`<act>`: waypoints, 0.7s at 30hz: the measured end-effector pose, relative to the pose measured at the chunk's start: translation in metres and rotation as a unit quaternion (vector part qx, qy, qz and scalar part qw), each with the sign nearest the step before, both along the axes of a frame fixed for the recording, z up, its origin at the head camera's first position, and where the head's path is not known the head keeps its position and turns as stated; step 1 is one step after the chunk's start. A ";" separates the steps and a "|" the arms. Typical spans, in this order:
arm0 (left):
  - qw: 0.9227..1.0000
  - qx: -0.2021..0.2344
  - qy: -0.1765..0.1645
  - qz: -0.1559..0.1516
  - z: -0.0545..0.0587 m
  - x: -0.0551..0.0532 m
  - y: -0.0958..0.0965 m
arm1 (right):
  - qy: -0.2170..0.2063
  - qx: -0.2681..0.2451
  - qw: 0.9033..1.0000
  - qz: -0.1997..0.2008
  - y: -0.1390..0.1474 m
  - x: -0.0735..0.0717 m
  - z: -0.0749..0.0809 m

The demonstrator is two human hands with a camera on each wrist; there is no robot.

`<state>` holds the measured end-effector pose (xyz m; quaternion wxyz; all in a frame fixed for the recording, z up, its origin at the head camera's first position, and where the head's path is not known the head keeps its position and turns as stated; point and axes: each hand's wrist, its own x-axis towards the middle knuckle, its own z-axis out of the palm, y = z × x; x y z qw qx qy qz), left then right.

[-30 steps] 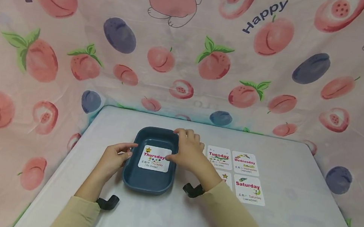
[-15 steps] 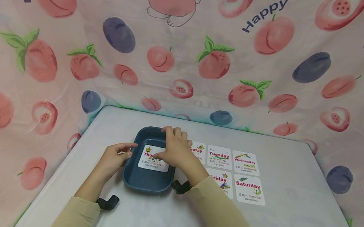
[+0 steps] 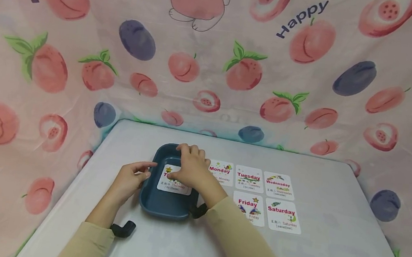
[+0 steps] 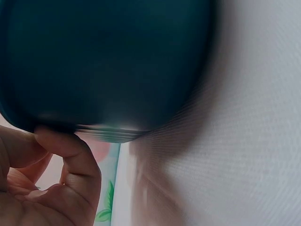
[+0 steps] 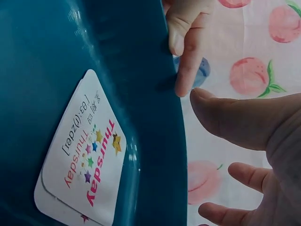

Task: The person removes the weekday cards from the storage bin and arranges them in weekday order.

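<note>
A dark blue rectangular tray (image 3: 148, 201) stands on the white table. Inside it lies a white "Thursday" card (image 3: 173, 186); the right wrist view shows another card's edge (image 5: 47, 207) beneath it. The left hand (image 3: 128, 181) is at the tray's left side, its thumb and forefinger tips touching the rim from outside. Above the tray reaches the right hand (image 3: 195, 170), thumb and fingers spread apart, nothing held between them. It covers part of the "Thursday" card in the head view. In the right wrist view its thumb (image 5: 230, 120) points toward the rim.
Right of the tray, a Monday card (image 3: 219, 174), a Tuesday card (image 3: 248, 179) and a Wednesday card (image 3: 278, 185) form a back row. A Friday card (image 3: 248, 206) and a Saturday card (image 3: 282, 216) lie in front. A fruit-print cloth (image 3: 212, 73) hangs behind.
The right hand has moved left from the tray's right rim to over the "Thursday" card, uncovering the Monday and Friday cards. The left hand and tray have stayed put.
</note>
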<state>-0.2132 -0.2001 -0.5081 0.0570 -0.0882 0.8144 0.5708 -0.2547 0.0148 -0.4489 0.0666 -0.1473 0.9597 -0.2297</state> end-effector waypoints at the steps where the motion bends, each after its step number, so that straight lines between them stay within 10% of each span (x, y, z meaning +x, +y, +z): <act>1: 1.000 0.000 0.000 0.000 0.000 0.000 0.000 | -0.002 0.001 1.000 0.001 -0.001 -0.001 -0.002; 21: 1.000 0.017 0.002 -0.002 -0.001 -0.001 -0.002 | -0.040 0.033 0.999 0.002 -0.025 -0.012 -0.017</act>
